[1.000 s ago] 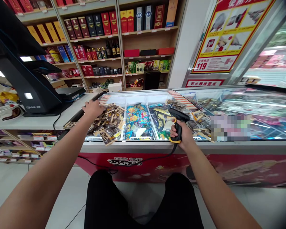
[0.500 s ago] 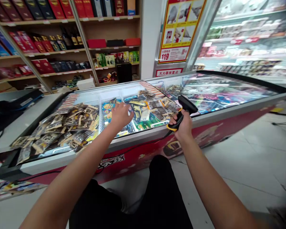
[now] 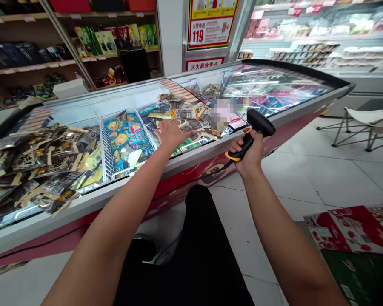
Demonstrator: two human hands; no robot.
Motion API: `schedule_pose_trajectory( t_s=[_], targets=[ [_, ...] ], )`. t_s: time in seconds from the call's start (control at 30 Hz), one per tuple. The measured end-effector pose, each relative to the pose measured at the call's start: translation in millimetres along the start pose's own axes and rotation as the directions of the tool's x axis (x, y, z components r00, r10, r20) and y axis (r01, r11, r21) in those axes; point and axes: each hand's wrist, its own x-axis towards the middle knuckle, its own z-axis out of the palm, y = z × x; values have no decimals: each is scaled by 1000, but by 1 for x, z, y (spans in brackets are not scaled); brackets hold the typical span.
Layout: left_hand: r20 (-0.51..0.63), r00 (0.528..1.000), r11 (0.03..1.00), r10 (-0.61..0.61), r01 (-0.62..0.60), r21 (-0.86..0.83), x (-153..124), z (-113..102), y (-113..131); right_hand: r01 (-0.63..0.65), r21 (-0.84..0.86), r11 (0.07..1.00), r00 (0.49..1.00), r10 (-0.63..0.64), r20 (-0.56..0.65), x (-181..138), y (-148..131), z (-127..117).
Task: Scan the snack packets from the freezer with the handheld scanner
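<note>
My right hand (image 3: pixel 250 151) is wrapped round the grip of a black and yellow barcode scanner (image 3: pixel 258 123), held over the front edge of a chest freezer (image 3: pixel 191 159). My left hand (image 3: pixel 172 134) reaches over the freezer, palm down with fingers spread, above dark packets (image 3: pixel 187 114) in a middle compartment. Whether its fingertips touch them I cannot tell. Blue snack bags (image 3: pixel 127 134) fill the white wire basket to the left of this hand. Farther left, a heap of brown and black packets (image 3: pixel 47 157) lies on the freezer's glass top.
Shelves with boxes and pouches (image 3: pixel 124 36) stand behind the freezer. A folding stool (image 3: pixel 367 121) is on the floor at right, and printed cartons (image 3: pixel 351 229) lie at lower right. The scanner's cable runs along the freezer front. A lit display fridge (image 3: pixel 306 42) stands behind right.
The view has shifted down and to the right. My left hand has moved rightward from the blue bags to the dark packets. My right hand still holds the scanner.
</note>
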Motion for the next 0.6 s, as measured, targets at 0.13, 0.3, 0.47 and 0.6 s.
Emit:
schedule_pose_trajectory(
  t_s=[0.13,0.3,0.47,0.6],
  targets=[
    [-8,1000,995,-3,2,-100,5,5,-14,-25,4,1000,1000,25,-3,6,2,3],
    [-162,986,871,30,-105,-480,13,2,-34,-26,15,1000,999,25,32,5,9,6],
    [-228,973,692,37,-189,-697,16,-9,-33,7,-12,1000,999,-7,46,-6,13,20],
    [-238,971,609,-15,-180,-773,9,-22,-28,33,-45,998,993,-27,118,-21,11,41]
  ],
)
